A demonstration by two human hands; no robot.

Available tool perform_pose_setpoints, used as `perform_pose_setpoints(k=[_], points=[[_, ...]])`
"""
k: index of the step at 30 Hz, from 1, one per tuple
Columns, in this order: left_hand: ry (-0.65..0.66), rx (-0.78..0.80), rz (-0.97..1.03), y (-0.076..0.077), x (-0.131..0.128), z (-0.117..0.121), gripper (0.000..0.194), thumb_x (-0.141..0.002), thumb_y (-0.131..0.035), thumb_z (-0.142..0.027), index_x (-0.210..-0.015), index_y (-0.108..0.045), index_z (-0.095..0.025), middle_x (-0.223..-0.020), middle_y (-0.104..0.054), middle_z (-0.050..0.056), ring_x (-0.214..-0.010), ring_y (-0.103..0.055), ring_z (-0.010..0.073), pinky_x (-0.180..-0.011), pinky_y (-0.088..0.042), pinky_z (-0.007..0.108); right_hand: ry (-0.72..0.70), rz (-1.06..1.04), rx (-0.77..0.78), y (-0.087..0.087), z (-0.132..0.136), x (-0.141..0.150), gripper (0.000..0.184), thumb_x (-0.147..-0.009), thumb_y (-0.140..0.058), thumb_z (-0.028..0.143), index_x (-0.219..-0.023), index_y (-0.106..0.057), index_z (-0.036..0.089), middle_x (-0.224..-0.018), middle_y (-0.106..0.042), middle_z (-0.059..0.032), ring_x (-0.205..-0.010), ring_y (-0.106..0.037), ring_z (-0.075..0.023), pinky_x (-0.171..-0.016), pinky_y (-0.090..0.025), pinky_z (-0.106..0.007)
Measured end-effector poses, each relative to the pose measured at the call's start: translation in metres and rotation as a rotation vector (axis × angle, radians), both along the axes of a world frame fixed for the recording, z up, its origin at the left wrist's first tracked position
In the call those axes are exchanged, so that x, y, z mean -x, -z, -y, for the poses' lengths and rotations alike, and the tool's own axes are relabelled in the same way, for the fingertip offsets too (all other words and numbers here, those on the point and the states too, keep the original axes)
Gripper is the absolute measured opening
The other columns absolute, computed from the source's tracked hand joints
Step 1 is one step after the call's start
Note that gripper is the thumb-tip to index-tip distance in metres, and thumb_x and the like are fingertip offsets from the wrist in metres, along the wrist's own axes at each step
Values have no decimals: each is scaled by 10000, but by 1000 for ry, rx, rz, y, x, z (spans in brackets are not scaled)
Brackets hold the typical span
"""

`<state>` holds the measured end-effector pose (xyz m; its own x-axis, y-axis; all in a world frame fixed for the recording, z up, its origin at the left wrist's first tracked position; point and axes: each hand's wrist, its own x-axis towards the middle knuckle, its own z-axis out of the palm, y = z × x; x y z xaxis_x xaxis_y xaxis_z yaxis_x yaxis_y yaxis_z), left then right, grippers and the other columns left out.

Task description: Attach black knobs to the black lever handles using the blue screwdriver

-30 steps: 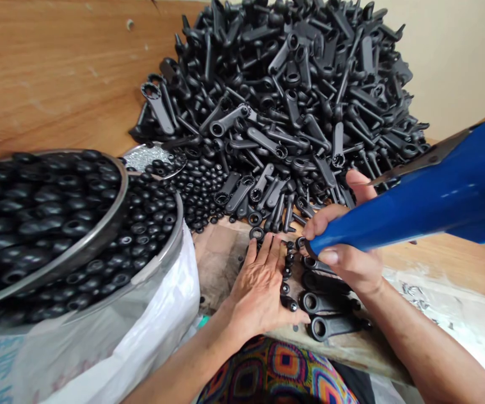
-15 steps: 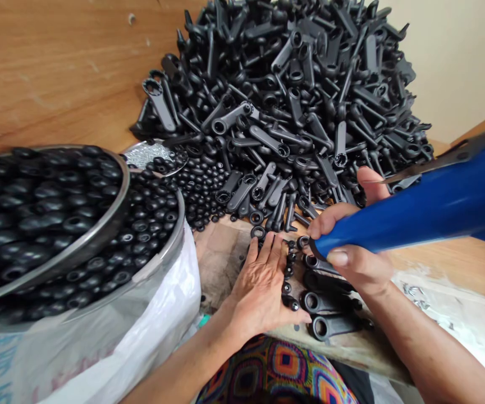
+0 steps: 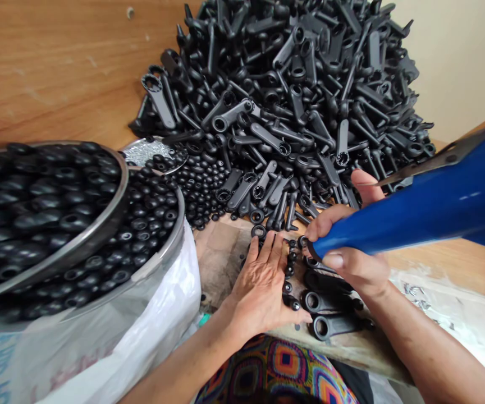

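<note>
Two hands work on a cardboard sheet [image 3: 217, 264] at the table [image 3: 57, 73] edge. Left hand [image 3: 263, 286] lies flat, fingers spread, touching a line of small black rings [image 3: 288, 270]. Right hand [image 3: 347, 247] closes round a blue tapered nozzle [image 3: 415, 207], tip at one ring. Black crank arms [image 3: 330, 320] sit in a row near right, a heap of arms [image 3: 280, 95] far, and a steel basin [image 3: 123, 191] of black bushings left.
</note>
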<state>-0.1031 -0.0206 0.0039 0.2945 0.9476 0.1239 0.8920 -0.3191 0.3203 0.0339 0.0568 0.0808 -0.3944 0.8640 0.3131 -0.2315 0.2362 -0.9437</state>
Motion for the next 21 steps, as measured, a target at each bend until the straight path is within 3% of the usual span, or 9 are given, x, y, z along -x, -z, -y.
perform_pose_setpoints(k=[7,12,21], points=[[0,-8,12,0,-1,0,1161,-551,-455,-827,-1362,-278,-15,-1424,-292,227,-1343,-147,377,-1089,-78,519,97,166,-96,8,1,-8,611,-563,-772,286,-1107,-497,326,-718,-563,34,-606,-566,-169,-526,-506,-325],[-2,9,22,-3,-1,2,1082,-610,-417,-809,-1359,-298,-37,-1419,-308,217,-1337,-173,377,-1081,-87,532,63,254,-140,12,0,-12,450,-586,-753,303,-988,-552,293,-675,-554,36,-597,-563,-164,-532,-500,-305],[-5,6,26,-3,1,3,973,-620,-468,-769,-1309,-391,-86,-1431,-299,189,-1340,-152,389,-1078,-37,565,13,275,-202,2,0,5,380,-578,-729,266,-907,-538,268,-647,-568,38,-551,-549,-158,-552,-515,-320]])
